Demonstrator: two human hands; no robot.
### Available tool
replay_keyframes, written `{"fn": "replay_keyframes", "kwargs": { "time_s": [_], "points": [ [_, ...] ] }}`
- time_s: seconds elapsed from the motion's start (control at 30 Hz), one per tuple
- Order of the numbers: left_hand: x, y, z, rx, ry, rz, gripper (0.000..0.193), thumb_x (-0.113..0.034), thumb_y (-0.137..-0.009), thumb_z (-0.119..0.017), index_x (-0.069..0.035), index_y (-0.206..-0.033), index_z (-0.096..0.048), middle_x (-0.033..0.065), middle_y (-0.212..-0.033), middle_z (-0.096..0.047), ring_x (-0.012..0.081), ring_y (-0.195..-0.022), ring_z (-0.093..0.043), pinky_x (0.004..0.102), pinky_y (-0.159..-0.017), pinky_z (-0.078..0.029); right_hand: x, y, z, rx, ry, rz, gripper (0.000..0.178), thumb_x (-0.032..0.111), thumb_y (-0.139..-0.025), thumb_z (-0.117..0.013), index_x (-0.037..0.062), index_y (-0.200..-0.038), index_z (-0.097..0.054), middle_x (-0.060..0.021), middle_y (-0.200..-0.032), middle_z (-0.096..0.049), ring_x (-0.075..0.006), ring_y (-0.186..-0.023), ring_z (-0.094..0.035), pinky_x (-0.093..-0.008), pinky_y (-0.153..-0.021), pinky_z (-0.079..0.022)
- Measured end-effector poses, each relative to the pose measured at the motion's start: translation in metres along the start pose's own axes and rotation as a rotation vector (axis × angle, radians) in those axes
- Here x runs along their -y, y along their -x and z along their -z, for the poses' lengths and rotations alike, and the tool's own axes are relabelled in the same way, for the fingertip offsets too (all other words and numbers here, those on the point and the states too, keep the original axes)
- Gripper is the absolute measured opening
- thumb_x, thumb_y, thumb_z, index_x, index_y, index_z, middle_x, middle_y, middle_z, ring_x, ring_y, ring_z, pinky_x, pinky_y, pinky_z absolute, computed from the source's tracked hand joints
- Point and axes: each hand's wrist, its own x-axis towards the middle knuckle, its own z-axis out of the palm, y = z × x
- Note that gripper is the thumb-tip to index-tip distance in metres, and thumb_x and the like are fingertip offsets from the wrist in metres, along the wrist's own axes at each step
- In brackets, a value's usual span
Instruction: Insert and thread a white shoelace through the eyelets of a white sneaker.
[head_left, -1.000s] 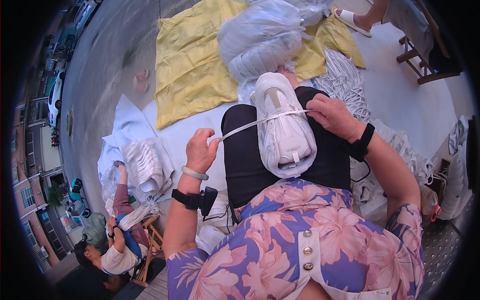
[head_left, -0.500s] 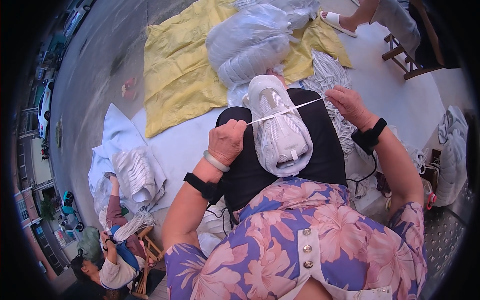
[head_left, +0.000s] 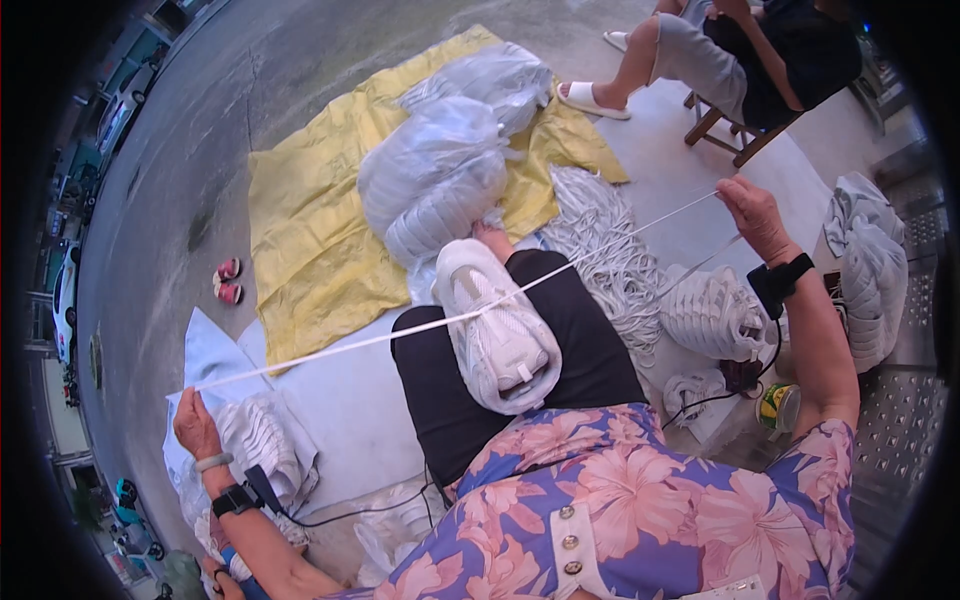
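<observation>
A white sneaker (head_left: 505,365) with mesh panels rests on my lap, its heel toward me. A white shoelace (head_left: 375,341) crosses its upper and is pulled taut to both sides. Far out to the left, my left hand (head_left: 197,428) is closed on one length of the lace. My right hand (head_left: 757,220), raised at the right, pinches the other length, and a loose tail hangs below it. Beyond my right knee lies a heap of white laces (head_left: 603,235).
Bagged white shoe parts (head_left: 435,180) lie on a yellow sheet (head_left: 310,200) ahead. More stacked white uppers (head_left: 708,312) are at the right, near a yellow-green can (head_left: 778,407). Another stack (head_left: 262,440) sits at the left. A seated person's leg (head_left: 632,70) shows at the far right.
Both hands have moved far apart, the left out to the lower left and the right outward, drawing the lace long and tight over the sneaker. The view has shifted too.
</observation>
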Motion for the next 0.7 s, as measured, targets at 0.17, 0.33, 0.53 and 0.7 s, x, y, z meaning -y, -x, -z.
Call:
{"fn": "replay_keyframes", "kwargs": {
  "time_s": [0.17,0.33,0.53,0.7],
  "points": [
    [-0.001,-0.015,0.007,-0.019,0.089,0.039,0.014,-0.012,-0.087,-0.048,-0.002,-0.082,-0.056,0.0194,-0.072,-0.055,0.0346,-0.063,-0.054,0.0408,-0.057,-0.040,-0.020,0.008,0.054,-0.082,0.141,-0.081,0.007,0.007,-0.081,-0.058,0.0066,-0.088,-0.057,-0.0105,-0.075,-0.055,-0.0305,-0.068,-0.058,-0.0358,-0.059,-0.048],
    [0.016,-0.038,0.005,-0.015,-0.010,0.032,0.016,-0.011,-0.088,-0.045,-0.001,-0.079,-0.053,0.0199,-0.073,-0.054,0.0358,-0.068,-0.054,0.0420,-0.059,-0.040,-0.041,0.009,0.137,-0.185,0.426,-0.121,0.004,0.009,-0.085,-0.054,0.0079,-0.088,-0.056,-0.0103,-0.072,-0.054,-0.0291,-0.065,-0.060,-0.0352,-0.056,-0.049],
    [0.057,-0.053,0.032,0.192,-0.386,0.276,0.030,-0.035,-0.084,-0.054,-0.017,-0.106,-0.064,0.0127,-0.100,-0.065,0.0243,-0.082,-0.064,0.0344,-0.070,-0.051,-0.062,0.000,0.198,-0.319,0.605,-0.112,0.008,0.013,-0.084,-0.056,0.0077,-0.090,-0.056,-0.0110,-0.072,-0.055,-0.0301,-0.064,-0.060,-0.0370,-0.054,-0.049],
    [0.107,-0.042,0.068,-0.033,-0.310,0.306,0.026,-0.028,-0.088,-0.048,-0.007,-0.091,-0.063,0.0137,-0.086,-0.065,0.0290,-0.077,-0.061,0.0351,-0.064,-0.049,-0.062,-0.013,0.236,-0.403,0.658,-0.153,0.010,0.014,-0.087,-0.054,0.0069,-0.091,-0.058,-0.0122,-0.076,-0.058,-0.0311,-0.068,-0.060,-0.0372,-0.059,-0.050]
  ]
}}
